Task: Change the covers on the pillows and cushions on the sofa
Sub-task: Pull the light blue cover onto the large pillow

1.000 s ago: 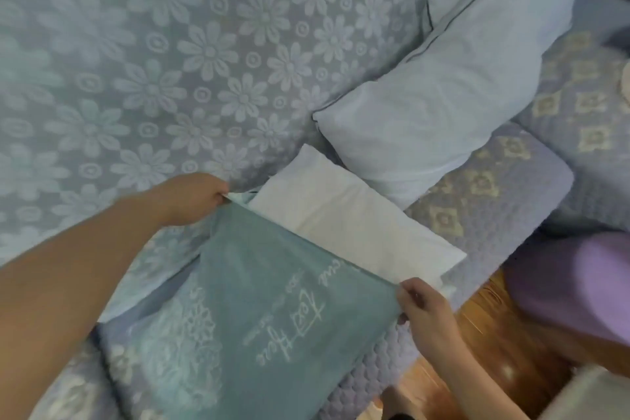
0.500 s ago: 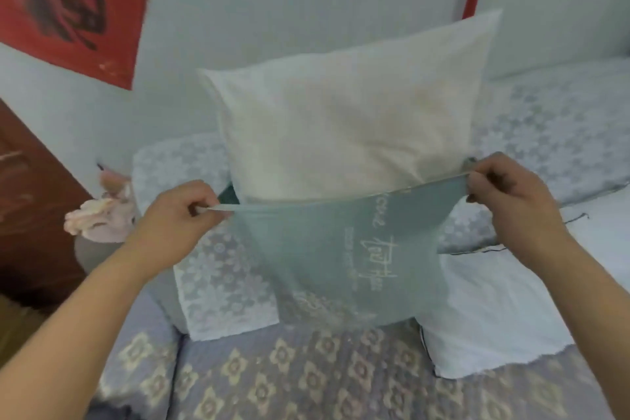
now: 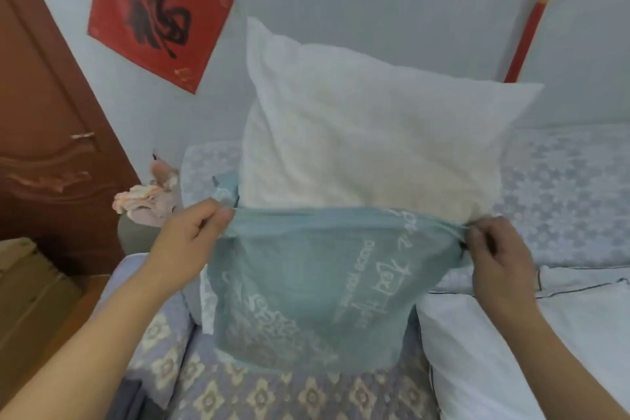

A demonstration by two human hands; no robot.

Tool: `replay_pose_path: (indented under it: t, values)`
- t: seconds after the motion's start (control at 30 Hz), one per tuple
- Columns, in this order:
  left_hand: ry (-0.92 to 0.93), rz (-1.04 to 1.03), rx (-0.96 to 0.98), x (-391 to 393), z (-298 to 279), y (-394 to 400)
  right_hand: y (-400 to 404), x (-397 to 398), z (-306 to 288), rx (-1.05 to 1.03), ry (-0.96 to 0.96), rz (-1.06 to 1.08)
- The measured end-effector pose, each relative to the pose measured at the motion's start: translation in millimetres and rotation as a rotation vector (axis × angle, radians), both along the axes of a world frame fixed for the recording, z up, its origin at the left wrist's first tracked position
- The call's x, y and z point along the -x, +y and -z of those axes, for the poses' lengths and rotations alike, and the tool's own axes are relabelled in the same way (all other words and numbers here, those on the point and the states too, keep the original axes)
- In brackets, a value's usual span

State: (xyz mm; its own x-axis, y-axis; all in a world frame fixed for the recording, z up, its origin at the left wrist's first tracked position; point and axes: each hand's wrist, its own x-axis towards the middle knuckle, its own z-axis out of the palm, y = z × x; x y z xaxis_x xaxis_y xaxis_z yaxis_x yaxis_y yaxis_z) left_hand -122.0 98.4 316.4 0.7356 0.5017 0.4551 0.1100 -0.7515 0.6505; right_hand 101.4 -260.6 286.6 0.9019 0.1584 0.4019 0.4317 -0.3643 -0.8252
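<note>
A white pillow insert (image 3: 368, 133) stands upright above the sofa seat, its lower part inside a teal cover (image 3: 306, 290) printed with white lettering. My left hand (image 3: 185, 242) pinches the cover's open edge at its left corner. At the right corner my right hand (image 3: 497, 256) pinches the same edge. The opening is stretched taut between both hands, and the upper half of the insert sticks out above it.
The sofa (image 3: 259, 392) has a lilac patterned seat and a floral lace throw (image 3: 566, 194) over its back. A pale blue pillow (image 3: 504, 351) lies at the right. A brown door (image 3: 44, 133) and a cardboard box (image 3: 30, 286) stand at the left.
The pillow and cover were lifted off the sofa seat and turned upright. Since half a second ago they rose a little and the cover sits slightly higher on the insert.
</note>
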Motion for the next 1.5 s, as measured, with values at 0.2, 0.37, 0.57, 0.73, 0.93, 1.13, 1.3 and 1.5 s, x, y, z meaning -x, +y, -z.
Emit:
replay_pose_path:
  t: [0.2, 0.37, 0.57, 0.73, 0.93, 1.13, 1.3, 1.5]
  values:
    - [0.439, -0.163, -0.179, -15, 32, 14, 38, 5, 54, 0.158, 0.170, -0.132]
    - [0.195, -0.177, 0.019, 49, 32, 25, 21, 22, 69, 0.027, 0.219, -0.220]
    - [0.242, -0.270, 0.262, 68, 72, 15, 24, 46, 76, 0.251, 0.223, -0.482]
    - [0.105, -0.315, 0.271, 69, 27, 12, 16, 99, 69, 0.820, -0.112, -0.822]
    - [0.091, -0.172, 0.179, -36, 12, 13, 15, 164, 69, 0.465, 0.460, -1.006]
    - [0.740, 0.280, 0.128, -89, 231, -122, -17, 184, 219, 0.414, 1.096, -0.535]
    - [1.227, 0.414, 0.098, 58, 391, -143, -67, 200, 320, 0.489, 1.561, -0.090]
    - [1.389, 0.481, -0.007, 95, 438, -95, -82, 143, 397, 0.559, 1.495, 0.069]
